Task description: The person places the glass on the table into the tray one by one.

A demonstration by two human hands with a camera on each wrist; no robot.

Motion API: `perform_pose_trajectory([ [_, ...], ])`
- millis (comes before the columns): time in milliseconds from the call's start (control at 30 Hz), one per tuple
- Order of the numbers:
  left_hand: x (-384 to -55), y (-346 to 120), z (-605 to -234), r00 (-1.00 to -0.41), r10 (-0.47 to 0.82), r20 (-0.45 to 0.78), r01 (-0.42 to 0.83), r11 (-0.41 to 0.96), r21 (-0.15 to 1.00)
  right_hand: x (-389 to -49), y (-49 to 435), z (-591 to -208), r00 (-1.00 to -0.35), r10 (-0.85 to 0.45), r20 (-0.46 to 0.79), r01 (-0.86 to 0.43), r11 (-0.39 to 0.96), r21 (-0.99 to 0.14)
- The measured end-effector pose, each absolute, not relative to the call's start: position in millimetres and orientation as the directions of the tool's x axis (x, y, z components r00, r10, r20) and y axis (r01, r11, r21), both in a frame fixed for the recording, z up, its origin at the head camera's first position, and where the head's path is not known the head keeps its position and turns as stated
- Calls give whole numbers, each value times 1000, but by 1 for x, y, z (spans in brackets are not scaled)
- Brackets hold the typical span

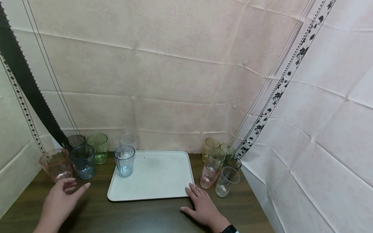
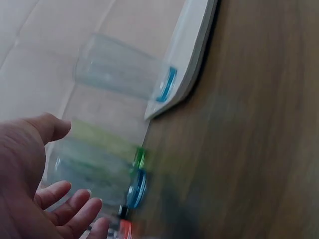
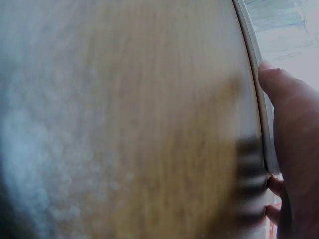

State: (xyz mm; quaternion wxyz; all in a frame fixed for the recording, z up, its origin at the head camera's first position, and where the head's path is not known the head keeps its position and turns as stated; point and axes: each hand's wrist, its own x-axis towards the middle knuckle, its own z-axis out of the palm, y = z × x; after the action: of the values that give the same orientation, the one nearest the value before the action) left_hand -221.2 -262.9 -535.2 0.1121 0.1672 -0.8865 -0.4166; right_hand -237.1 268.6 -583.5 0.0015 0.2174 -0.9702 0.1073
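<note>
My left hand [image 1: 62, 199] is at the left, its thumb spread away from loosely bent fingers. It holds nothing and is just in front of a pink glass [image 1: 56, 166]; contact cannot be made out. Beside that stands a blue glass [image 1: 83, 163], also blurred in the left wrist view [image 2: 94, 172]. A light blue glass [image 1: 124, 161] stands upright on the left part of a white tray [image 1: 160, 181]. My right hand [image 1: 201, 207] lies with extended fingers by the tray's near right corner, its fingertips at the edge.
Behind the left glasses stand a green glass [image 1: 100, 150] and a dark grey glass [image 1: 76, 139]. To the tray's right are a pink glass [image 1: 209, 174], a clear glass [image 1: 226, 184], a yellow glass [image 1: 210, 147] and others. Patterned cloth [image 1: 186, 81] hangs behind the wooden table [image 1: 140, 216].
</note>
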Motion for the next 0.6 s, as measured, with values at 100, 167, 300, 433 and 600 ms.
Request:
perform_pose_trajectory([
  [100, -222, -280, -538, -898, -435, 63, -233, 591, 772, -237, 269, -583, -906, -420, 46, -420, 883, -210],
  [167, -224, -290, -539, -878, -476, 48, -271, 577, 770, -237, 269, -584, -907, -419, 47, -419, 884, -205],
  [300, -229, -305, -544, -823, -566, 46, -334, 549, 767, -238, 269, -585, -906, -420, 50, -422, 885, -198],
  [433, -237, -316, -553, -782, -616, 99, -332, 545, 770, -239, 269, -586, -903, -425, 58, -428, 883, -194],
  [600, -251, -328, -558, -772, -619, 144, -296, 550, 781, -239, 269, -587, -906, -420, 55, -423, 886, -190],
])
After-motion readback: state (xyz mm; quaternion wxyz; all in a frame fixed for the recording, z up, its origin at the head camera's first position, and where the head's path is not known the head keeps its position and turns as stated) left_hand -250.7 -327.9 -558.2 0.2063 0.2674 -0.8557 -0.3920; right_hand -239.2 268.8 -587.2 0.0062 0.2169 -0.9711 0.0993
